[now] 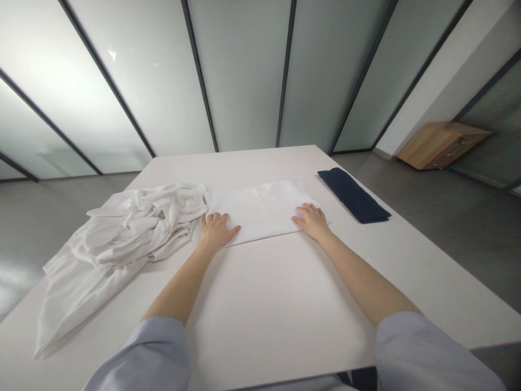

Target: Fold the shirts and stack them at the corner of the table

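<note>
A flat, folded piece of white cloth [264,209] lies across the middle of the table. My left hand [217,231] rests palm down on its left end, fingers spread. On the right end lies my right hand [312,220], also flat with its fingers apart. Beside my left hand is a crumpled heap of white cloth [130,231], part of it trailing toward the table's left edge. Right of my right hand sits a folded dark navy cloth [352,195], apart from the white one.
The white table [280,304] reaches out in front of me, with its right edge beyond the navy cloth. Frosted glass panels [244,70] stand behind it. A wooden cabinet [442,144] is on the floor at the far right.
</note>
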The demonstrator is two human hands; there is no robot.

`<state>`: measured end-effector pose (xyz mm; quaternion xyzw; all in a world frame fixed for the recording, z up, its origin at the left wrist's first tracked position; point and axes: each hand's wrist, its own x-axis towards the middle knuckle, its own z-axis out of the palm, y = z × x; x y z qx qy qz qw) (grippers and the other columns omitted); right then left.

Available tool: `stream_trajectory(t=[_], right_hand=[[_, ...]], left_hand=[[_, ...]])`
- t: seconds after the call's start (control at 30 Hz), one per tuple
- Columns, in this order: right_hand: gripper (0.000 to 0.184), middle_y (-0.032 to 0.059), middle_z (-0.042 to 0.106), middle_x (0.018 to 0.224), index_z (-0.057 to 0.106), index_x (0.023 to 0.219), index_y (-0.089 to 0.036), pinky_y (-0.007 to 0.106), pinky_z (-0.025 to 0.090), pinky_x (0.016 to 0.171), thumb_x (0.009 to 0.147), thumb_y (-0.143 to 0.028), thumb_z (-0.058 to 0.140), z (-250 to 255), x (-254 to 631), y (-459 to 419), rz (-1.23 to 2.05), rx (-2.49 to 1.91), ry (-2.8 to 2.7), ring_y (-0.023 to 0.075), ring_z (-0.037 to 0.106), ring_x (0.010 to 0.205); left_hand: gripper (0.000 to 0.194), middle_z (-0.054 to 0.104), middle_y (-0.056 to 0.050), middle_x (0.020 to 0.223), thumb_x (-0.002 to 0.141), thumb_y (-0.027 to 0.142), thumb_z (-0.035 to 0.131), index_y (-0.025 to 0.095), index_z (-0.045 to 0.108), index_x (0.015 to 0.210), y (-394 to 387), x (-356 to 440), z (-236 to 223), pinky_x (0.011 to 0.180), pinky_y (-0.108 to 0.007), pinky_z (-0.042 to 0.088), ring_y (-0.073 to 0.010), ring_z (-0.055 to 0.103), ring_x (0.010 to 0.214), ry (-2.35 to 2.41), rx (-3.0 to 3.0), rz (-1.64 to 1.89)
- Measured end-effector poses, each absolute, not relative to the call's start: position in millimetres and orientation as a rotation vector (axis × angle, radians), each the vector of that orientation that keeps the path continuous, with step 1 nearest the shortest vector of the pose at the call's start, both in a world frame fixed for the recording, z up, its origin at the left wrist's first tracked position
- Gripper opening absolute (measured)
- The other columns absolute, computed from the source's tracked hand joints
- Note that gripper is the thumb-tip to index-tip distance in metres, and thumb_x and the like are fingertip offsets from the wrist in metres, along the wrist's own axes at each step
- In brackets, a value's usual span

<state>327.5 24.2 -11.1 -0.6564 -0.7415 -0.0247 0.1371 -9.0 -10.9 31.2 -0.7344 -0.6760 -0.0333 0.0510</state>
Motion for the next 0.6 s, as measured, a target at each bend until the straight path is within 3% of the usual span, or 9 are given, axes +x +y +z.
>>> stream_trajectory(t=[0.07,0.13,0.2,0.3,0.4,0.6], right_hand=[[0.039,0.0144,0.056,0.137,0.063,0.124,-0.02,0.054,0.032,0.106,0.088,-0.032,0.054,-8,329,24,-0.153,-1.81,-2.088,0.0357,0.045,0.129],[0.037,0.0155,0.061,0.128,0.065,0.121,-0.018,0.05,0.037,0.101,0.087,-0.026,0.053,-3,328,22,-0.175,-1.679,-2.077,0.0343,0.051,0.12],[0.032,0.0143,0.066,0.114,0.067,0.115,-0.018,0.045,0.042,0.094,0.088,-0.026,0.051,3,323,17,-0.103,-1.527,-2.136,0.0305,0.057,0.107],[0.027,0.0102,0.07,0.099,0.07,0.105,-0.019,0.039,0.046,0.087,0.089,-0.028,0.05,10,309,5,0.077,-1.274,-2.302,0.025,0.062,0.093],[0.024,0.0094,0.07,0.096,0.072,0.098,-0.019,0.037,0.047,0.084,0.09,-0.027,0.05,12,294,-7,0.161,-1.072,-2.422,0.0233,0.063,0.09],[0.024,0.0096,0.07,0.095,0.071,0.095,-0.018,0.034,0.045,0.083,0.092,-0.026,0.048,12,284,-12,0.11,-1.022,-2.43,0.022,0.062,0.089]], left_hand=[[0.065,0.07,-0.016,0.109,0.085,0.068,0.044,0.016,0.066,0.117,-10,-9,35,0.116,-0.055,0.016,-0.0335,0.06,0.112,-2.04,-2.252,-0.147],[0.059,0.072,-0.014,0.103,0.089,0.062,0.042,0.016,0.067,0.116,-11,-7,35,0.118,-0.052,0.014,-0.0301,0.063,0.108,-1.989,-2.324,-0.214],[0.053,0.067,-0.013,0.121,0.091,0.053,0.043,0.018,0.062,0.126,-11,-5,30,0.119,-0.047,0.016,-0.028,0.057,0.12,-1.83,-2.474,-0.285],[0.056,0.043,-0.01,0.151,0.092,0.047,0.045,0.021,0.049,0.141,-12,-2,21,0.117,-0.043,0.023,-0.0271,0.035,0.141,-1.666,-2.693,-0.274],[0.059,0.033,-0.011,0.157,0.094,0.05,0.04,0.021,0.044,0.145,-11,-1,16,0.117,-0.045,0.024,-0.0295,0.028,0.145,-1.774,-2.742,-0.19],[0.064,0.03,-0.014,0.158,0.094,0.054,0.038,0.02,0.039,0.148,-9,8,19,0.115,-0.048,0.024,-0.0318,0.028,0.145,-2.032,-2.543,-0.095]])
